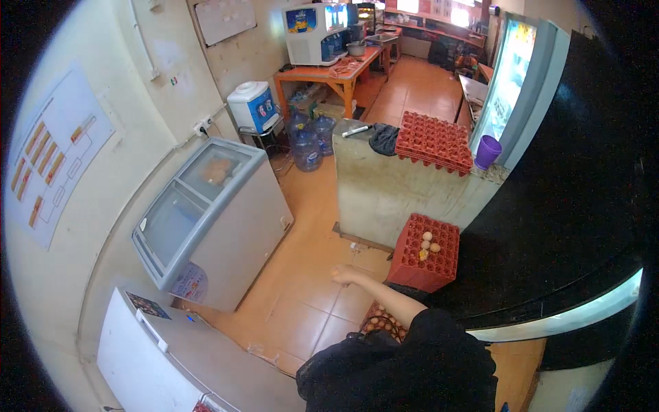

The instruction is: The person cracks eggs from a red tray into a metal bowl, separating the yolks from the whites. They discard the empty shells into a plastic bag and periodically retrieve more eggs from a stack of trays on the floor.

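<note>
My right hand (pixel 345 275) hangs over the tiled floor, its fingers curled; whether something small is in it I cannot tell. My left hand is out of view. To the right of the hand, a tall stack of red egg trays (pixel 425 273) bears several eggs (pixel 435 247) on top, one of them seemingly broken with yellow showing. Below my forearm, brown eggs (pixel 380 324) fill a container partly hidden by my black sleeve. More empty red egg trays (pixel 433 138) lie on the low wall, beside a dark cloth (pixel 384 139) and a purple cup (pixel 487 152).
A glass-topped chest freezer (pixel 247 221) stands to the left, with a white freezer (pixel 128 340) nearer me. Large water bottles (pixel 307 149) stand on the floor by an orange table (pixel 329 77). The low wall (pixel 391 201) rises ahead.
</note>
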Demonstrator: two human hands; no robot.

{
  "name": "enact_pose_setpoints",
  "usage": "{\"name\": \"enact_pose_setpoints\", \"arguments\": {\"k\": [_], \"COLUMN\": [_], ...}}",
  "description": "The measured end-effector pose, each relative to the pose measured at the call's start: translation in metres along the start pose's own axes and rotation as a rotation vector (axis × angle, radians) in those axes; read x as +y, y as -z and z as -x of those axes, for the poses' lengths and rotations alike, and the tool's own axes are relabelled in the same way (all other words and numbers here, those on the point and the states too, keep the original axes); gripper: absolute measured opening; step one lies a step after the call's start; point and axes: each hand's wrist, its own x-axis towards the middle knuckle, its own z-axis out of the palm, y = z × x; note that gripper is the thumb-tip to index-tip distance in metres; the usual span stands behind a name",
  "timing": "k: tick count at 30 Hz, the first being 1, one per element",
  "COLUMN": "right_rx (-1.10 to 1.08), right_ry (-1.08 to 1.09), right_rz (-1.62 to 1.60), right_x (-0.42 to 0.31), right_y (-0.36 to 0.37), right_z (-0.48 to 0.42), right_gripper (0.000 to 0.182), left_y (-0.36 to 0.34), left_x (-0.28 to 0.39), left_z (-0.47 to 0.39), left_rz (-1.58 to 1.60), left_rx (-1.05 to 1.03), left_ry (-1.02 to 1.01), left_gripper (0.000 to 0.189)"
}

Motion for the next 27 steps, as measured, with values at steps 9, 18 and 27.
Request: {"name": "enact_pose_setpoints", "arguments": {"k": [9,18,27], "right_rx": [-0.086,-0.630,-1.084], "right_ry": [0.070,0.519,1.145], "right_rz": [-0.092,-0.257,0.139], "right_x": [-0.009,-0.146,-0.268], "right_y": [-0.003,-0.086,-0.208], "right_z": [0.004,0.074,0.235], "right_gripper": [0.039,0.045,0.053], "left_y": [0.003,0.091,0.022], "left_x": [0.013,0.032,0.042], "left_z": [0.019,0.150,0.221], "left_rz": [-0.096,-0.130,0.972], "left_rx": [0.058,0.297,-0.163], "left_ry": [-0.033,-0.003,0.538], "left_gripper": [0.035,0.035,0.047]}}
